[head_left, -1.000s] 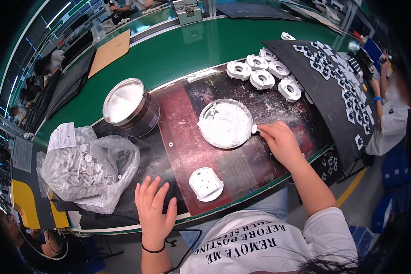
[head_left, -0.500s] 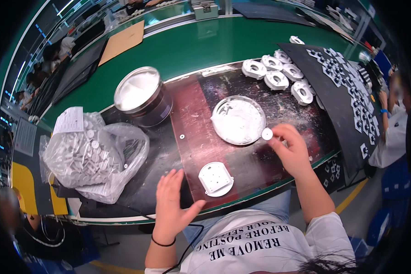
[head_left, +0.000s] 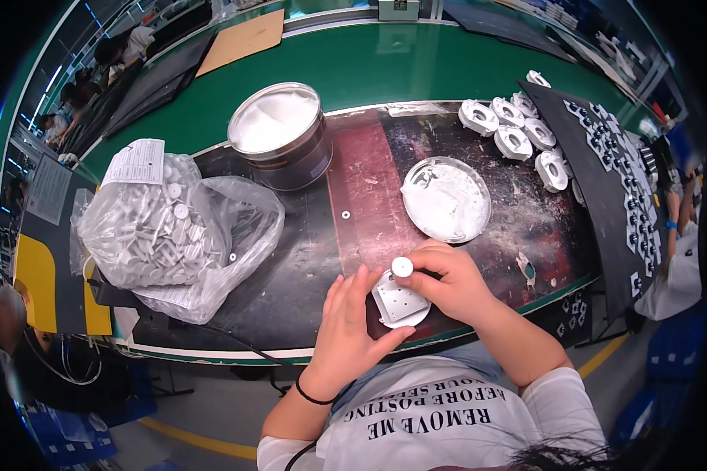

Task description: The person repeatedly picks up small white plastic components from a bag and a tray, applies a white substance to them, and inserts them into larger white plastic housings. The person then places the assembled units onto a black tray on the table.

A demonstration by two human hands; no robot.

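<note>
My right hand (head_left: 452,282) pinches a small white plastic disc (head_left: 401,267) with a tiny centre hole, over the far edge of a white plastic housing (head_left: 401,303). The housing lies on the bench, its flat face dotted with small holes. My left hand (head_left: 347,334) spans the housing's left side, fingertips at its far edge and thumb at its near edge. Whether the disc touches the housing, I cannot tell. Beyond my right hand sits a shallow round metal dish (head_left: 485,210) smeared with white paste.
Left stands a clear bag (head_left: 153,235) of white disc-headed parts. Behind it is a metal tin (head_left: 291,161) of white stuff. A small white ring (head_left: 346,214) lies mid-bench. Several white housings (head_left: 513,143) stand far right, beside a black board (head_left: 581,184) bearing small parts. Other people work nearby.
My right hand has brought the disc from the dish's edge to the housing. My left hand has moved right, onto the housing. The whole view has shifted slightly.
</note>
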